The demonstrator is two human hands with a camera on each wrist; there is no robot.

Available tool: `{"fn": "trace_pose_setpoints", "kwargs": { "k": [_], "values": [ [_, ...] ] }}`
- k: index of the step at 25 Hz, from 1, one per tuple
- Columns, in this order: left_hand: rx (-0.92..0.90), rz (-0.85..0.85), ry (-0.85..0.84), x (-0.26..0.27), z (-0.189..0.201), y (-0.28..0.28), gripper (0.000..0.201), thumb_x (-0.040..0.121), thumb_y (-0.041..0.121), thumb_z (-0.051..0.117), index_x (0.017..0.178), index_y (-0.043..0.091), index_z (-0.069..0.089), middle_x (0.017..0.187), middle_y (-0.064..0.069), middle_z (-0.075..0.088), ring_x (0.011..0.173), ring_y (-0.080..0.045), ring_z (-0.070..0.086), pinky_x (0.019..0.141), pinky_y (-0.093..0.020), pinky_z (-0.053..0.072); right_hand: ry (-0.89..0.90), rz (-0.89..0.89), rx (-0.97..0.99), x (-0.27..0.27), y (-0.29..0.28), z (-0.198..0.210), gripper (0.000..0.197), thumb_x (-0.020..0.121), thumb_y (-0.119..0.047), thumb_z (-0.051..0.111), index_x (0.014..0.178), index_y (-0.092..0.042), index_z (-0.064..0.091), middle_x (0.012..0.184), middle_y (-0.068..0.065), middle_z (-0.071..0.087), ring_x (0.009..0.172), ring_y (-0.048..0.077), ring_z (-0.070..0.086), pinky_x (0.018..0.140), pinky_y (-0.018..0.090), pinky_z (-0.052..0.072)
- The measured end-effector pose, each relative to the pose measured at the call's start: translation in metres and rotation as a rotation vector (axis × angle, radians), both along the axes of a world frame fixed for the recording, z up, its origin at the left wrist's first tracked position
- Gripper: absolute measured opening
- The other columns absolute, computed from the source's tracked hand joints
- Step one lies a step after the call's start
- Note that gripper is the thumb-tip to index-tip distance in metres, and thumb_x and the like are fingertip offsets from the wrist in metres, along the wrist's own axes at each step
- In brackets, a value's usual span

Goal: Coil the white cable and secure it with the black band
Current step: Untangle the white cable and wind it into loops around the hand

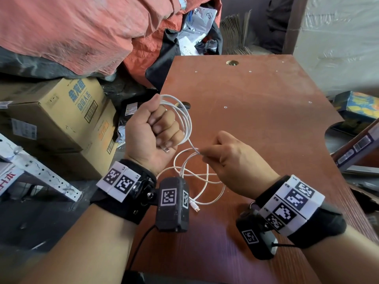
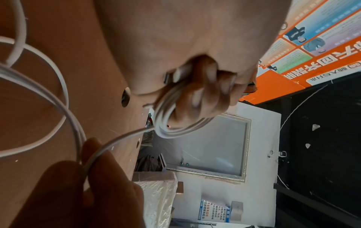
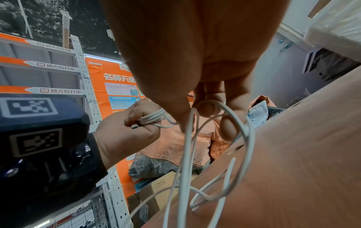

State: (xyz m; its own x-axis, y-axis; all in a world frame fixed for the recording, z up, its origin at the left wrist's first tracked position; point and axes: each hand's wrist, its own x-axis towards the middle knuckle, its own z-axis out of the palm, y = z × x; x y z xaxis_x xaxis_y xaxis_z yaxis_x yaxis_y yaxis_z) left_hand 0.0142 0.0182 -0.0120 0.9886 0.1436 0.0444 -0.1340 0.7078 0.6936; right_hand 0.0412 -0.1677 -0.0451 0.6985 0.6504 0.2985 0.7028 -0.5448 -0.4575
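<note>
Gripping tight, the left hand point(image 1: 152, 132) is a closed fist around several gathered loops of the white cable point(image 1: 185, 119), held up over the left edge of the bench point(image 1: 266, 111). In the left wrist view the fingers point(image 2: 205, 95) wrap the bundle, and a metal plug point(image 2: 167, 78) pokes out of the fist beside the strands. From the coil a single strand drops toward the right hand point(image 1: 235, 160), whose thumb and fingertips pinch it narrowly, just nearer the body than the fist and above the bench. Beyond that pinch the rest of the cable lies in loose, crossing loops on the bench beneath both hands, and its other plug point(image 1: 194, 207) rests on the wood just beside the camera on the left wrist.

No black band can be made out in any view.

The bench is a reddish-brown board with a round hole point(image 1: 232, 62) near its far edge and small pale screw heads scattered over it. Most of its surface on the far and right side of the hands is bare wood. Its right edge has a curved notch point(image 1: 336, 128). Off the left edge, close to the fist, stands a stack of cardboard boxes point(image 1: 61, 119), with orange sacking point(image 1: 82, 33) piled behind them and a perforated metal rail point(image 1: 41, 173) lower down.
</note>
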Motion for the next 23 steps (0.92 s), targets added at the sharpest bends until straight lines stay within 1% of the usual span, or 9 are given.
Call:
{"fn": "trace_pose_setpoints", "kwargs": {
  "k": [3, 7, 10, 12, 13, 16, 19, 21, 23],
  "values": [
    [0.039, 0.008, 0.004, 0.002, -0.001, -0.002, 0.047, 0.1, 0.026, 0.041, 0.055, 0.02, 0.028, 0.047, 0.003, 0.028, 0.033, -0.009, 0.024, 0.04, -0.023, 0.028, -0.03, -0.019, -0.051, -0.002, -0.001, 0.003, 0.02, 0.095, -0.03, 0.059, 0.112, -0.027, 0.071, 0.092, 0.002, 0.052, 0.073, 0.028, 0.059, 0.061, 0.04, 0.053],
    [0.093, 0.036, 0.044, 0.003, -0.004, -0.005, 0.047, 0.1, 0.026, 0.043, 0.055, 0.019, 0.033, 0.055, -0.002, 0.041, 0.046, -0.014, 0.041, 0.053, -0.027, 0.042, -0.036, -0.02, -0.075, -0.002, -0.001, 0.004, 0.023, 0.097, -0.035, 0.055, 0.115, -0.032, 0.068, 0.092, 0.001, 0.053, 0.075, 0.029, 0.06, 0.062, 0.04, 0.053],
    [0.131, 0.064, 0.049, 0.003, -0.003, -0.011, 0.049, 0.1, 0.025, 0.045, 0.052, 0.017, 0.039, 0.06, -0.008, 0.054, 0.056, -0.022, 0.058, 0.075, -0.041, 0.058, -0.061, -0.019, -0.101, -0.002, -0.001, 0.005, 0.023, 0.098, -0.038, 0.052, 0.115, -0.034, 0.067, 0.09, 0.0, 0.053, 0.074, 0.028, 0.06, 0.061, 0.04, 0.053],
    [0.166, 0.083, 0.046, 0.003, -0.001, -0.016, 0.047, 0.101, 0.023, 0.045, 0.056, 0.014, 0.039, 0.065, -0.013, 0.06, 0.066, -0.028, 0.067, 0.092, -0.05, 0.054, -0.086, 0.0, -0.076, -0.002, 0.0, 0.005, 0.021, 0.096, -0.038, 0.055, 0.108, -0.03, 0.07, 0.084, -0.001, 0.055, 0.072, 0.028, 0.06, 0.058, 0.041, 0.052],
    [0.193, 0.085, 0.042, 0.004, -0.001, -0.019, 0.045, 0.102, 0.023, 0.044, 0.059, 0.013, 0.037, 0.067, -0.016, 0.062, 0.071, -0.031, 0.069, 0.095, -0.05, 0.053, -0.093, 0.019, -0.052, -0.002, 0.001, 0.005, 0.02, 0.094, -0.038, 0.056, 0.1, -0.027, 0.072, 0.081, -0.002, 0.056, 0.07, 0.027, 0.061, 0.058, 0.041, 0.052],
    [0.332, 0.05, 0.017, 0.005, -0.007, -0.022, 0.044, 0.104, 0.026, 0.042, 0.062, 0.013, 0.041, 0.079, -0.022, 0.068, 0.088, -0.038, 0.069, 0.097, -0.046, 0.052, -0.037, 0.055, 0.086, 0.001, 0.003, 0.004, 0.017, 0.087, -0.033, 0.067, 0.081, -0.017, 0.071, 0.075, -0.002, 0.061, 0.068, 0.021, 0.06, 0.062, 0.039, 0.05],
    [0.524, 0.004, 0.009, 0.004, -0.012, -0.023, 0.047, 0.1, 0.034, 0.047, 0.056, 0.022, 0.056, 0.092, -0.027, 0.069, 0.101, -0.042, 0.065, 0.103, -0.051, 0.047, 0.05, 0.116, 0.206, 0.001, 0.004, 0.007, 0.008, 0.087, -0.022, 0.069, 0.085, -0.014, 0.072, 0.081, -0.002, 0.067, 0.075, 0.016, 0.063, 0.069, 0.038, 0.051],
    [0.579, -0.01, 0.015, 0.004, -0.014, -0.024, 0.049, 0.1, 0.037, 0.047, 0.055, 0.021, 0.061, 0.096, -0.029, 0.067, 0.098, -0.041, 0.065, 0.099, -0.051, 0.05, 0.069, 0.145, 0.235, -0.002, 0.005, 0.008, 0.008, 0.087, -0.018, 0.068, 0.091, -0.014, 0.073, 0.082, -0.003, 0.067, 0.073, 0.013, 0.062, 0.068, 0.034, 0.051],
    [0.648, -0.011, 0.021, 0.004, -0.016, -0.025, 0.048, 0.1, 0.039, 0.048, 0.062, 0.019, 0.069, 0.094, -0.027, 0.066, 0.088, -0.035, 0.064, 0.086, -0.045, 0.053, 0.088, 0.133, 0.257, -0.003, 0.005, 0.009, 0.009, 0.086, -0.014, 0.068, 0.094, -0.015, 0.072, 0.075, -0.013, 0.063, 0.063, 0.002, 0.054, 0.062, 0.023, 0.045]
  ]
}}
